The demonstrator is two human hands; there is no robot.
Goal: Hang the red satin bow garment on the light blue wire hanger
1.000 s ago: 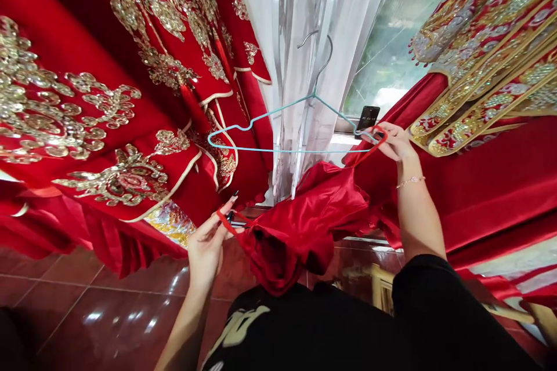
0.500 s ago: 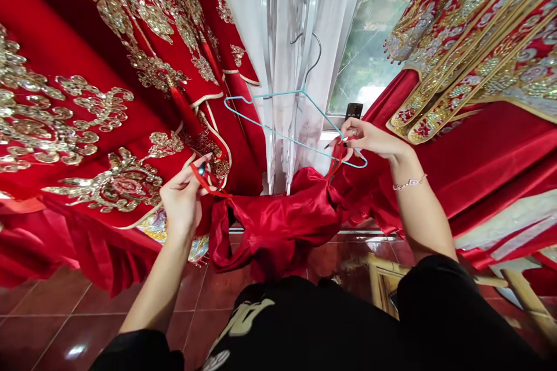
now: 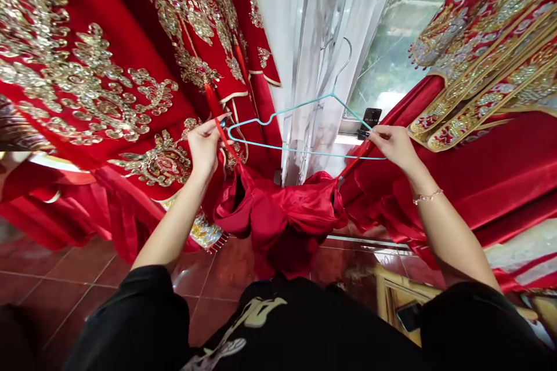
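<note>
A light-blue wire clothes hanger [image 3: 304, 153] with a bare metal hook spans the space between my hands, its hook pointing up. Below it hangs a shiny red satin dress [image 3: 291, 208], held up by thin red straps. My left hand [image 3: 204, 148] is closed in a pinch on the left strap [image 3: 221, 133], right beside the hanger's left end. With finger and thumb, my right hand [image 3: 394, 148] grips the hanger's right arm together with the right strap [image 3: 354, 162]. The fingers partly cover the hanger's right end.
Red garments with gold sequins [image 3: 161, 165] hang close on the left. More beaded red garments [image 3: 483, 81] hang on the right by a window [image 3: 387, 40]. One phone [image 3: 371, 122] stands at the sill; another phone [image 3: 409, 316] lies on a bamboo stool [image 3: 383, 290].
The hanger's left end has come next to my left hand, which has risen with its strap. The hanger sits more level, and the dress's top edge is spread between the straps. The view has shifted left.
</note>
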